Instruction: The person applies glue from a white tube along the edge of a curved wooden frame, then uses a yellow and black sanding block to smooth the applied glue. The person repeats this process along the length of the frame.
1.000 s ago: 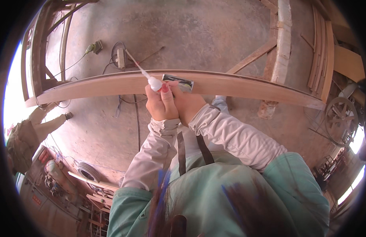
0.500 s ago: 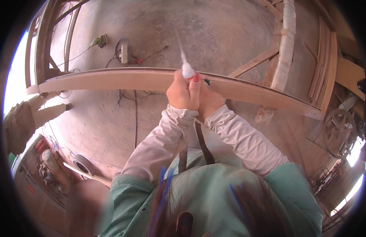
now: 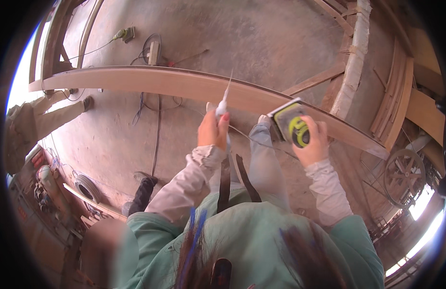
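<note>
Our left hand [image 3: 212,131] grips a white nozzle [image 3: 222,105], right hand [image 3: 315,140] a sander [image 3: 287,119], well apart along the plank's [image 3: 179,85] near edge

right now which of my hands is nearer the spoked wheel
Right: the right hand, holding a sander, is left of the spoked wheel; the left hand is farther left.

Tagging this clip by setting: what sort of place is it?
Probably a woodworking shop: a long wooden board spans the view, more planks sit at the right, and the right hand holds a likely sander.
</note>
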The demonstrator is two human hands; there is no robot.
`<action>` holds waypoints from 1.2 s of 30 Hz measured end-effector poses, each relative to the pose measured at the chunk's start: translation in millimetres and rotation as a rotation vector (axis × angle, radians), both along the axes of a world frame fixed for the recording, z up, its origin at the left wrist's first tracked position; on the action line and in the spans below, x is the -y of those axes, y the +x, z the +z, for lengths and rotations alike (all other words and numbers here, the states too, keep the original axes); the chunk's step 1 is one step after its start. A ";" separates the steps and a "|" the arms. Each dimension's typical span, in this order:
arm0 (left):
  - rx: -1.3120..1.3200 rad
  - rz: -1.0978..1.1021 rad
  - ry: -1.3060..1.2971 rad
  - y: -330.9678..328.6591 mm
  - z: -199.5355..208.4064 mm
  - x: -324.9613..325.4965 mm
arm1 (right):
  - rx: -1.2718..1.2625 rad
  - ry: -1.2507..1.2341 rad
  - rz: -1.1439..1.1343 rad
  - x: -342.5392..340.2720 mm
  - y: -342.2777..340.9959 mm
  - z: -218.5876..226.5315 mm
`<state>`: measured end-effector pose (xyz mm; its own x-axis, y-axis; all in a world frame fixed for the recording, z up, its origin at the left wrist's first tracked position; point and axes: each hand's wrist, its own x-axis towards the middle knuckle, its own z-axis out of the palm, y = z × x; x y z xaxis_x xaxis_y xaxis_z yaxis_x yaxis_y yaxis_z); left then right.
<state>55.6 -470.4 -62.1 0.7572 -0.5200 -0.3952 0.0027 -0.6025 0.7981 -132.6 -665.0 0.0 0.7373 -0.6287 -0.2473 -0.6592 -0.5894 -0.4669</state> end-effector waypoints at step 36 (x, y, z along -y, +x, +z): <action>0.235 -0.084 0.266 24.0 -23.6 -56.5 | 0.095 -0.052 0.010 -11.1 0.9 25.6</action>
